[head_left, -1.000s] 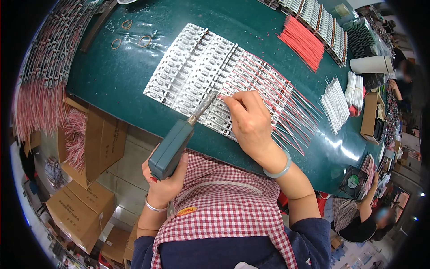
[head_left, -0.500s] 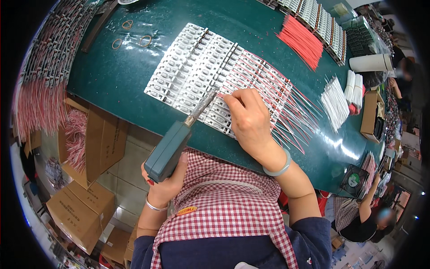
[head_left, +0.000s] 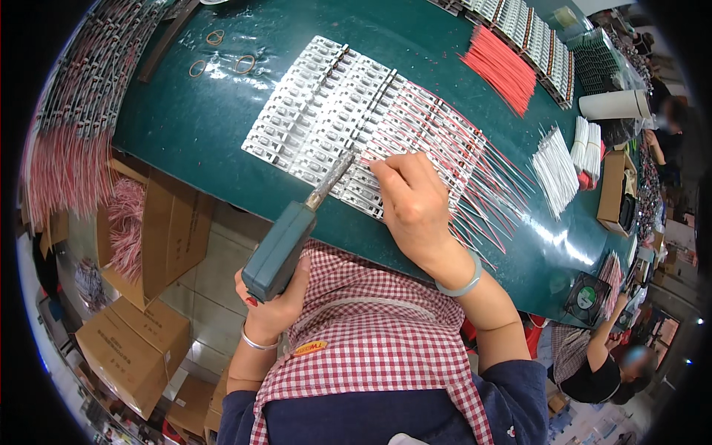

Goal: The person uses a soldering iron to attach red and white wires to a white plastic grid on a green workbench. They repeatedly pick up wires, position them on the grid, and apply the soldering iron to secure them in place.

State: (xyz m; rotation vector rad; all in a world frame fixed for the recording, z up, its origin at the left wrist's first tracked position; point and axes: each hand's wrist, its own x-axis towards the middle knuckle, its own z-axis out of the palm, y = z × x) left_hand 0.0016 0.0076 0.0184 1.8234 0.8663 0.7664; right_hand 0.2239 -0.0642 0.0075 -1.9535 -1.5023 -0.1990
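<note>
My left hand (head_left: 276,302) is wrapped round a soldering gun (head_left: 279,248) with a dark green body. Its metal tip reaches up and right onto a panel of white circuit boards (head_left: 319,100). Close beside the tip, my right hand (head_left: 414,208) pinches what looks like a thin red wire; the fingers partly hide its end. Red and white wires (head_left: 475,178) are attached along the right part of the panel and fan out over the green table past my right hand. Boards on the left part carry no wires.
A red wire bundle (head_left: 500,70) and a white wire bundle (head_left: 555,170) lie to the right. Wired boards (head_left: 81,126) hang over the left edge. Rubber bands (head_left: 245,65) lie at the far left. Cardboard boxes (head_left: 133,348) stand below. A co-worker (head_left: 593,363) sits at right.
The soldering tip and my right fingers have shifted very slightly toward me over the panel. Both hands keep their hold. The co-worker's arm at right has moved a little.
</note>
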